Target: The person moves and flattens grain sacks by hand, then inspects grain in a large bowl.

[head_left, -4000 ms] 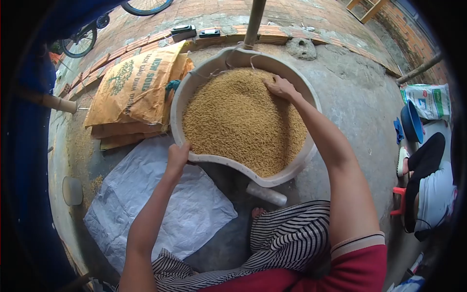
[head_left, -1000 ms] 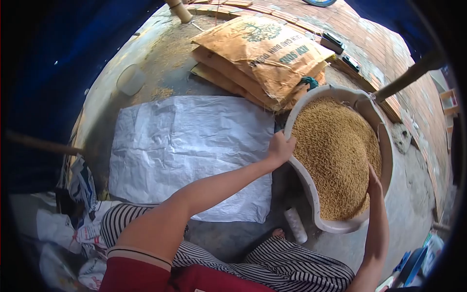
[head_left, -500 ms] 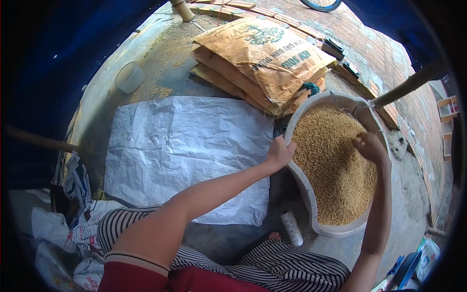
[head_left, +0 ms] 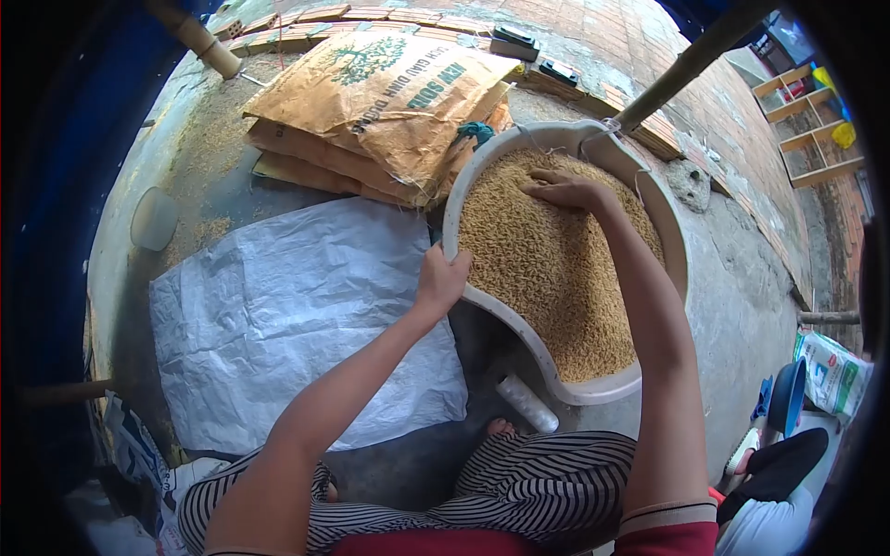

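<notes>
A large whitish curved tub (head_left: pixel 603 391) holds a heap of golden-tan grain (head_left: pixel 524 250) that resembles unhusked rice. My left hand (head_left: pixel 443 280) is closed around the tub's near-left rim, thumb on the inner side. Across the tub, my right hand (head_left: pixel 567 191) lies on the grain near the far side, its fingers stretched out and partly sunk in. A shallow furrow runs through the grain below my right forearm. Left of the tub, a flat white woven sack (head_left: pixel 306 315) is spread on the floor, reaching close to my left hand.
Stacked brown printed sacks (head_left: pixel 371 102) lie beyond the white sack. A clear roll (head_left: pixel 527 404) sits between my legs and the tub. A wooden pole (head_left: pixel 691 69) meets the tub's far edge. Another person's arm and leg (head_left: pixel 783 463) show at lower right. A translucent container (head_left: pixel 154 220) stands left.
My right hand has gone from curled at the tub's right side to outstretched on the grain farther in. My left hand keeps its rim grip. The view has shifted right.
</notes>
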Demonstrator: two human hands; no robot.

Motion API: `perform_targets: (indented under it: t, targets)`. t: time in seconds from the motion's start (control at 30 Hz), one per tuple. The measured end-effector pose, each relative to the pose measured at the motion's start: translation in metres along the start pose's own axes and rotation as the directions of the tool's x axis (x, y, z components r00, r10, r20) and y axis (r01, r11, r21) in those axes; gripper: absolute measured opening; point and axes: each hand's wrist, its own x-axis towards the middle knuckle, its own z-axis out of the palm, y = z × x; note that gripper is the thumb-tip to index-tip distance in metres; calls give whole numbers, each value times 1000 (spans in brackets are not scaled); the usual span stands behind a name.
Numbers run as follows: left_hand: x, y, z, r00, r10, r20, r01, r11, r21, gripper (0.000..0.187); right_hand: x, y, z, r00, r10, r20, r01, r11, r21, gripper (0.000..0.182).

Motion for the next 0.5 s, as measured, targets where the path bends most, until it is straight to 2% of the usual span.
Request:
perform_targets:
  t: [0.07,0.1,0.23,0.33,0.37,0.43,0.47,0.5]
  targets:
    - [-1,1,1,999,-30,42,30,1000,-1,21,-2,9,6,994,-100,-49,100,995,-6,69]
    - [0,-2,2,998,-32,45,32,999,-4,21,-6,9,2,987,-158,40,154,984,93,63]
    - [0,-2,1,999,-14,45,14,1000,-9,20,-23,14,8,988,-109,112,111,994,-15,54]
    - [-1,0,2,1000,6,26,-5,1000,-27,20,-34,10,4,957,-75,279,102,991,-84,47]
    - [0,-1,2,1000,12,28,-12,1000,-26,20,-30,8,1,959,-74,273,100,992,-82,47]
    - [1,-5,4,1000,-6,-2,6,999,-36,21,-17,5,-2,913,-4,407,85,980,-180,45]
    - [0,-5,4,1000,-5,4,5,999,-35,21,-11,5,5,913,-1,407,80,981,-178,45]
    - [0,-5,4,1000,-9,11,10,1000,-30,21,-4,4,14,984,-165,66,172,976,-134,45]
